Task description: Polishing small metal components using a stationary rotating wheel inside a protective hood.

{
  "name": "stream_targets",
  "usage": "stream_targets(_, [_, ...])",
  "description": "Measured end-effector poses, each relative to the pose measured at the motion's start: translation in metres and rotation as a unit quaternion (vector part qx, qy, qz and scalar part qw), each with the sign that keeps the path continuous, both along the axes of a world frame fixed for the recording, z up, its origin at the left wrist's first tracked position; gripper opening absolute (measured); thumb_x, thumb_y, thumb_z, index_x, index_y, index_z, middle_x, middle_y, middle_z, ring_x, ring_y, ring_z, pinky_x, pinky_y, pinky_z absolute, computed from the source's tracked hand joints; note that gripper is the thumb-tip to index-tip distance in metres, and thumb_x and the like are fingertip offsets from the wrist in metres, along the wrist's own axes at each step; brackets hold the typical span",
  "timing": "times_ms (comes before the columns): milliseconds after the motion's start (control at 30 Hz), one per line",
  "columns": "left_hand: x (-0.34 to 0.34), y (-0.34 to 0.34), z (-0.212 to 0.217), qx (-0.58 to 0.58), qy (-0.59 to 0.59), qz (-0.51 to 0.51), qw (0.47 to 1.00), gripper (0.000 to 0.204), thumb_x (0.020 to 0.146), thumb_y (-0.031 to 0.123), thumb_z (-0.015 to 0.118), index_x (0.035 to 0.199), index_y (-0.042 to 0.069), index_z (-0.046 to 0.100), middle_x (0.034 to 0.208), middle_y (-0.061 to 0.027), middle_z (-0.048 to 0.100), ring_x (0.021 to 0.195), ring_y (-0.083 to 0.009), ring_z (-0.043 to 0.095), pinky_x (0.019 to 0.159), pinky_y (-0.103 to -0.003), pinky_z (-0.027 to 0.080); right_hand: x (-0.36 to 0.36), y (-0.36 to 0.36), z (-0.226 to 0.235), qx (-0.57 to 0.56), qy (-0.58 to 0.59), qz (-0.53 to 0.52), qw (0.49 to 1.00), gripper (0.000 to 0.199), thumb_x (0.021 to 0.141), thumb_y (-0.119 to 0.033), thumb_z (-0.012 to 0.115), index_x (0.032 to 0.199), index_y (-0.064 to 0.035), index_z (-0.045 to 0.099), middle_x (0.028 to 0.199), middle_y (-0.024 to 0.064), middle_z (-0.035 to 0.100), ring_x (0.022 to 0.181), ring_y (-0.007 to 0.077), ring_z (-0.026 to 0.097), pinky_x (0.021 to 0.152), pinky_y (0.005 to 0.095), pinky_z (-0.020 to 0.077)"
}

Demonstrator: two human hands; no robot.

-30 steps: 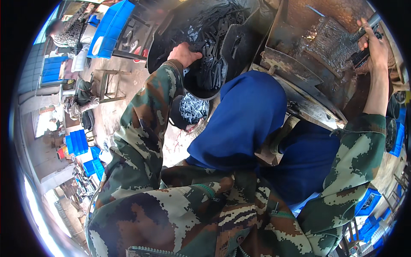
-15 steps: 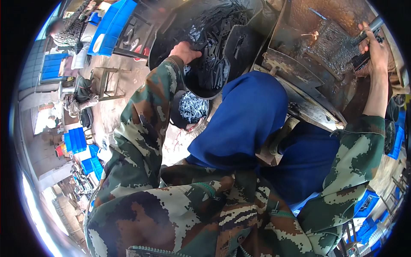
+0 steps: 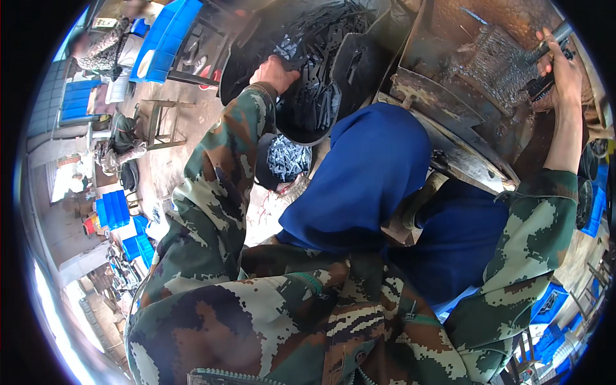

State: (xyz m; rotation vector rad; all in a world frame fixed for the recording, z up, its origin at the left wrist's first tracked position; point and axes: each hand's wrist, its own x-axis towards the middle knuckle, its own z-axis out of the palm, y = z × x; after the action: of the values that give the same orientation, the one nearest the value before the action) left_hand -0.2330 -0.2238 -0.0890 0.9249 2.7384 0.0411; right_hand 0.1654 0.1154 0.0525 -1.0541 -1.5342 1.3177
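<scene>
My left hand (image 3: 274,74) reaches into a large black tub (image 3: 301,136) of thin grey metal strips (image 3: 321,96). Its fingers curl down with the thumb toward the right, and a dark piece shows at the fingertips; I cannot make out what they hold. At the far right, my right hand (image 3: 562,72) is closed round a dark handle (image 3: 544,83) beside a round steel bar (image 3: 557,40). The bar and handle stand at the edge of a brown, oily metal machine bed (image 3: 436,54) with a wet, crusted block (image 3: 494,67) on it.
Below the tub stands a smaller dark bucket (image 3: 264,168) of shiny metal pieces (image 3: 289,158). A rusty plate edge (image 3: 436,96) borders the machine near my blue-covered knee (image 3: 385,141). Left are a wooden stool (image 3: 168,125), blue bins (image 3: 165,42) and another person (image 3: 102,48).
My left hand has shifted slightly up and left over the strips. The glowing spot on the machine bed has gone. My right hand stays by the bar, its fingers slightly shifted.
</scene>
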Motion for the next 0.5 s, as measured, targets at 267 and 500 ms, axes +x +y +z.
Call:
stream_targets(267, [-0.007,0.011,0.008,-0.048,-0.026,0.006,0.998,0.064,0.075,0.048,0.075,0.118,0.002,0.066,0.120,-0.0223,0.065,0.115,-0.0354,0.062,0.098,-0.041,0.048,-0.002,0.000,0.002,-0.004,0.014,0.007,1.000,0.041,0.102,-0.011,0.047,0.139,0.0052,0.047,0.127,0.0117,0.061,0.058,0.0064,0.039,0.053,0.0236,0.0383])
stream_targets(500, [-0.017,0.010,0.012,-0.024,-0.049,-0.025,0.998,0.063,0.071,0.051,0.075,0.109,0.002,0.070,0.104,-0.0206,0.071,0.104,-0.0336,0.067,0.092,-0.039,0.051,0.006,0.009,-0.009,-0.015,0.023,-0.005,1.000,0.037,0.100,-0.013,0.053,0.133,0.0031,0.055,0.120,0.0109,0.066,0.055,0.0068,0.039,0.052,0.0231,0.0393])
